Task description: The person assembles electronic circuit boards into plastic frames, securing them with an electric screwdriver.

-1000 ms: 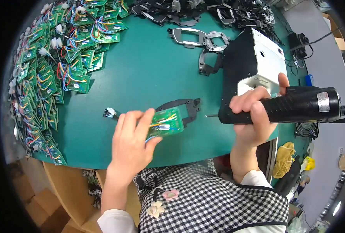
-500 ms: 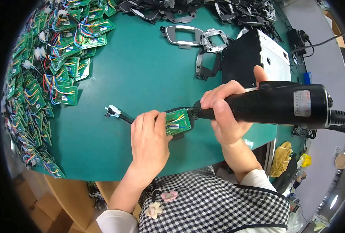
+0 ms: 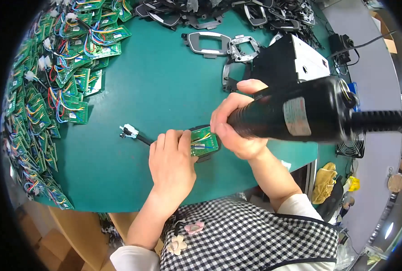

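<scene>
A green circuit board (image 3: 203, 142) with yellow and blue wires lies in a dark plastic frame (image 3: 204, 158) on the table. Over its left part rests my left hand (image 3: 170, 156), fingers together, pressing and holding it in place. A black cable with a white connector (image 3: 129, 131) runs out to the left from under that hand. My right hand (image 3: 241, 131) is wrapped round a thick black electric screwdriver (image 3: 278, 115), whose corded end points right. The screwdriver's tip is hidden behind my right fingers, close to the board's right edge.
Many wired circuit boards (image 3: 74, 110) are heaped along the left side. Loose black and silver frames (image 3: 208, 43) lie at the back, before a larger pile. A black and white metal box (image 3: 278, 58) stands back right, with a small fan (image 3: 351, 145) near the right edge.
The screwdriver has tilted: its corded end swung nearer and my right hand moved left, over the board's right edge. My left hand stays on the board. The whole view shifted slightly.
</scene>
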A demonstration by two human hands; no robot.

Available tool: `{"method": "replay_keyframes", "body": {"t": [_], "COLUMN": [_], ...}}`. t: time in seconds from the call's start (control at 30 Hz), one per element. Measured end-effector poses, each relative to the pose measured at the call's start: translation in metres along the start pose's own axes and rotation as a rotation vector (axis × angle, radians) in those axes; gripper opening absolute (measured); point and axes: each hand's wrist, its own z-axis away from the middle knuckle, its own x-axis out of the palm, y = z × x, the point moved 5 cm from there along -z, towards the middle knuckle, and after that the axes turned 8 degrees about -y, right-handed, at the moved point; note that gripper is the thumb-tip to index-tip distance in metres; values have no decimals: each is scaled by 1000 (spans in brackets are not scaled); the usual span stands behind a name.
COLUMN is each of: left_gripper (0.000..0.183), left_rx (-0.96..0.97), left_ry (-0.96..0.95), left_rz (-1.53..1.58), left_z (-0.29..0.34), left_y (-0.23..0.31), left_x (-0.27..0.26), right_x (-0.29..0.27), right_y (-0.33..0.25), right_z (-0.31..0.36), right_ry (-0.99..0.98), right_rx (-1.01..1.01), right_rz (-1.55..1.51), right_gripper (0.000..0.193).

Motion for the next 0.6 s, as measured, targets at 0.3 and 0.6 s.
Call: {"method": "replay_keyframes", "body": {"t": [0.3,0.6], "left_gripper": [52,54], "left_rx": [-9,2], "left_ry": [-17,-1], "left_rz": [-51,-78], "left_z": [5,5], "left_y": [7,13], "left_x": [5,15], "right_x": [-104,-113], "right_y": [-104,-79], "right_z": [43,64], "right_ry": [709,682], "right_rx": [-390,-81], "right_rz": [-26,32], "right_gripper": [74,69]}}
